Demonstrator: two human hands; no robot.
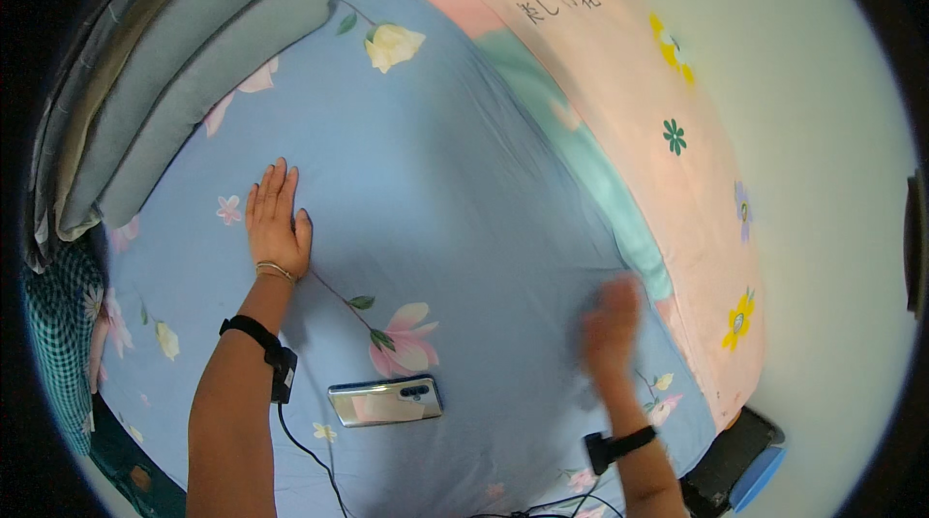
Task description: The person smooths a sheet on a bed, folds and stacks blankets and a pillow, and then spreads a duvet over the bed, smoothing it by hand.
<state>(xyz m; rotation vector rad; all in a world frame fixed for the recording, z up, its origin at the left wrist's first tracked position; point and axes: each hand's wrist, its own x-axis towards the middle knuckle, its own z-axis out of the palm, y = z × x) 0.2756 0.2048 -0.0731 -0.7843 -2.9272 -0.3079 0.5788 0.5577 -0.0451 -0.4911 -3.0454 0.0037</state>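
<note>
My left hand [279, 224] lies flat, palm down, on a blue floral bed sheet [435, 213], its thumb held away from the fingers. A thin bangle circles that wrist, and a black strap with a small cabled device [281, 373] sits farther up the forearm. Over on the right, my right hand [613, 325] is blurred close to the sheet's wrinkled side. Its fingers are too smeared to show whether they pinch the fabric. Another black strapped device [599, 451] is on the right forearm. Between the forearms a shiny smartphone [385, 402] rests camera side up.
Folded grey blankets [210, 75] are stacked at the upper left above a green checked cloth [65, 344]. Along the right runs a peach printed fabric [617, 82] with a mint band, beside a pale wall [820, 155]. Black cables [537, 511] cross the near edge. A dark object [737, 456] stands lower right.
</note>
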